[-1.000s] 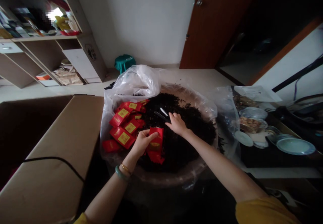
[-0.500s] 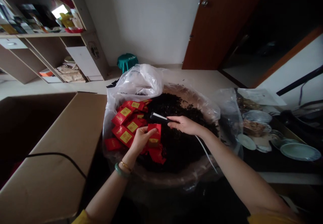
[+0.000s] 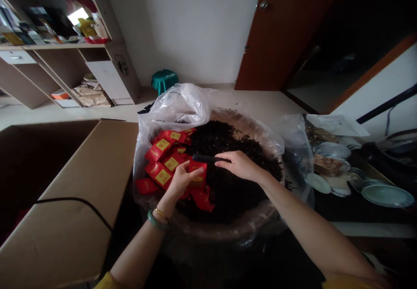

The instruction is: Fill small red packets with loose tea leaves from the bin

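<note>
A round basket (image 3: 228,230) lined with clear plastic holds a heap of dark loose tea leaves (image 3: 234,150). My left hand (image 3: 182,179) pinches a small red packet (image 3: 197,172) upright over the leaves. My right hand (image 3: 239,165) grips a dark scoop (image 3: 205,158) by its handle, its tip right above the packet's mouth. Several red packets with gold labels (image 3: 163,158) lie piled on the basket's left side, and more red ones (image 3: 202,200) lie under my left hand.
An open cardboard box (image 3: 65,193) with a black cable across it stands at the left. Plates and bowls (image 3: 381,193) sit on a dark table at the right. Behind are shelves (image 3: 65,63), a green stool (image 3: 164,80) and a brown door (image 3: 283,28).
My right hand has swung the scoop from the middle of the leaves leftward and level to the packet's mouth. The left hand has kept the packet almost still.
</note>
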Tool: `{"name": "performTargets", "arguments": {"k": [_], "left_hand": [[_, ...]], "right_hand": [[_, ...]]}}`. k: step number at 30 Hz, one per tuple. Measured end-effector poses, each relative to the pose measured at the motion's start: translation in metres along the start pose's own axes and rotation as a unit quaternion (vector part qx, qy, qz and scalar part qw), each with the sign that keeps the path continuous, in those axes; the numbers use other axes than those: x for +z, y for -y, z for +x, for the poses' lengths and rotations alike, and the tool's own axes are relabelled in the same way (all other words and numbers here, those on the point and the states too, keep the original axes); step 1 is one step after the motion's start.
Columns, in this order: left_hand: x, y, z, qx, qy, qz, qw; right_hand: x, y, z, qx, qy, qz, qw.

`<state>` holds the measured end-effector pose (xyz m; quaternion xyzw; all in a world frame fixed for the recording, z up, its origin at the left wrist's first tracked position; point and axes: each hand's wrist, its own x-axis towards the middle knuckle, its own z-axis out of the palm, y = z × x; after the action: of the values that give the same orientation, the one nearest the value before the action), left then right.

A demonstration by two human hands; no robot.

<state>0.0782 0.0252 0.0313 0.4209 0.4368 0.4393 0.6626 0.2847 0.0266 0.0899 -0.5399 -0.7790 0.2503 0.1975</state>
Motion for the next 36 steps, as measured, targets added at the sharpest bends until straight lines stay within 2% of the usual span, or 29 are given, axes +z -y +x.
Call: {"name": "performTargets", "arguments": {"k": [3,8,16,18,22,24,29,36], "left_hand": [[-0.001,0.002,0.002,-0.024,-0.006,-0.003,1.000],[0.000,0.002,0.002,-0.024,-0.004,0.016,1.000],[0.004,0.004,-0.003,-0.038,0.010,0.049,0.998],[0.004,0.003,-0.003,-0.019,0.006,0.055,0.998],[0.003,-0.002,-0.002,0.084,-0.035,0.042,0.995],[0.002,-0.004,-0.002,0.112,-0.046,0.040,0.992],[0.003,-0.002,-0.004,0.130,-0.062,0.050,0.988],[0.010,0.004,-0.009,0.130,-0.048,0.068,0.988]], "right_hand": [[0.001,-0.001,0.000,0.007,0.002,0.000,1.000],[0.003,-0.001,0.000,0.009,0.037,0.000,0.999],[0.009,0.005,-0.002,-0.030,0.016,-0.012,0.999],[0.010,0.005,-0.003,-0.038,0.005,-0.024,0.999],[0.011,0.006,-0.003,-0.045,-0.001,-0.035,0.998],[0.011,0.008,-0.003,-0.043,0.008,-0.032,0.999],[0.013,0.012,-0.004,-0.030,0.035,-0.031,0.998],[0.029,0.012,-0.004,-0.063,0.025,-0.019,0.998]]}}
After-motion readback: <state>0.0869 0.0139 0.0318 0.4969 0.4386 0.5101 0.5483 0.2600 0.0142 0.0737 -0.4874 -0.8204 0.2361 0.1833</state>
